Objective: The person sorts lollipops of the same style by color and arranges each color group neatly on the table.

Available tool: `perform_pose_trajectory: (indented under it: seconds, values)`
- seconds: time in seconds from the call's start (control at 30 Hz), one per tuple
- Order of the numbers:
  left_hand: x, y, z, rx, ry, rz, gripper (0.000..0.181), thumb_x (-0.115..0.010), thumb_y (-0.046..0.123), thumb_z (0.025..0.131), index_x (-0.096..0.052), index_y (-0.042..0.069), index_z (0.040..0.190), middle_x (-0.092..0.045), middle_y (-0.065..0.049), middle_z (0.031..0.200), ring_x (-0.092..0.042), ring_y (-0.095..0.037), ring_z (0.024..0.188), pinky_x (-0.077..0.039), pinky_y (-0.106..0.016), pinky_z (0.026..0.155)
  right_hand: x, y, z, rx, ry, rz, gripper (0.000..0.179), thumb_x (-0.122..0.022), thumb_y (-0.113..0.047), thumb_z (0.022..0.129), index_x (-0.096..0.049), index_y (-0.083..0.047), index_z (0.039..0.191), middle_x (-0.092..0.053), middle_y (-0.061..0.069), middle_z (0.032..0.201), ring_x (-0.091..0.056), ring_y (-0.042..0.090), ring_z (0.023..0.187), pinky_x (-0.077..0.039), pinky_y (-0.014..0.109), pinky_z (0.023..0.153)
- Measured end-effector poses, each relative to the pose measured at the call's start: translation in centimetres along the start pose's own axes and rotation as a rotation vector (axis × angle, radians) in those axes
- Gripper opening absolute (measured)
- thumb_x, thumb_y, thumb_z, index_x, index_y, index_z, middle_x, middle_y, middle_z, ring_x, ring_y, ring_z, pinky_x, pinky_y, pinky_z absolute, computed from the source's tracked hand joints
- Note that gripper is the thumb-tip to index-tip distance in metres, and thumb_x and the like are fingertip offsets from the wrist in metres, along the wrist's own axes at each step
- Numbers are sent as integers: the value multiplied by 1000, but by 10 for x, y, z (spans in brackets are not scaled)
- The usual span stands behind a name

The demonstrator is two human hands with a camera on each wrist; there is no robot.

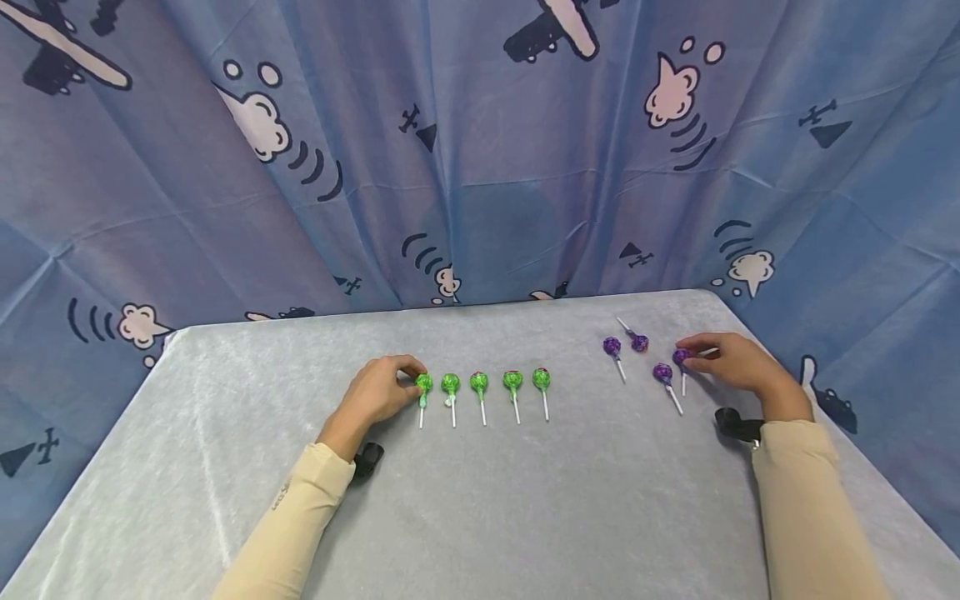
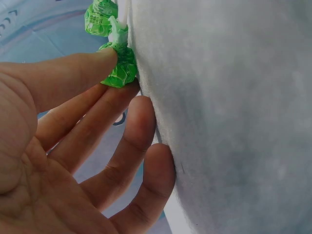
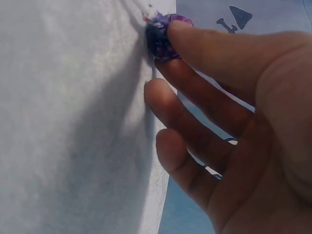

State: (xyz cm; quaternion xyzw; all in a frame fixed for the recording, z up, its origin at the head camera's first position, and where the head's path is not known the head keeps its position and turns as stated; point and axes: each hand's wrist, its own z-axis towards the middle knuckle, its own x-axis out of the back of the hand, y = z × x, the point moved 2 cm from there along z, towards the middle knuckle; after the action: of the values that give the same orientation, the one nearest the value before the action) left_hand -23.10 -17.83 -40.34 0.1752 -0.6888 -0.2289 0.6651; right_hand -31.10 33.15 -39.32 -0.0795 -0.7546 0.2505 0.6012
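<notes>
Several green-wrapped lollipops (image 1: 478, 382) lie in a row, their white sticks toward me. My left hand (image 1: 381, 390) pinches the head of the leftmost green lollipop (image 1: 424, 382) between thumb and fingers; the left wrist view shows the thumb on its wrapper (image 2: 122, 68). On the right, my right hand (image 1: 729, 362) pinches a purple lollipop (image 1: 681, 357) by its head, also seen as a purple wrapper (image 3: 163, 41) under the thumb. Just left of it lies another purple lollipop (image 1: 663, 373). Two more, an upright-headed one (image 1: 612, 346) and one with its stick pointing away (image 1: 639, 342), lie farther left.
A grey-white cloth (image 1: 525, 508) covers the table. Behind it hangs a blue curtain (image 1: 495, 217) printed with planes and clouds. Black wrist cameras (image 1: 738, 425) sit beside both wrists, near the cloth.
</notes>
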Motion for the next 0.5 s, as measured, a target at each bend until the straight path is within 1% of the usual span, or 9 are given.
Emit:
perform_pose_trajectory:
  seconds: [0.5]
  values:
    - [1, 0, 0, -2, -2, -11, 24, -76, 21, 87, -74, 19, 111, -74, 0, 113, -68, -22, 100, -51, -44, 89, -4, 5, 1, -25, -7, 45, 48, -62, -26, 98, -56, 5, 135, -57, 33, 132, -54, 50, 119, -45, 64, 99]
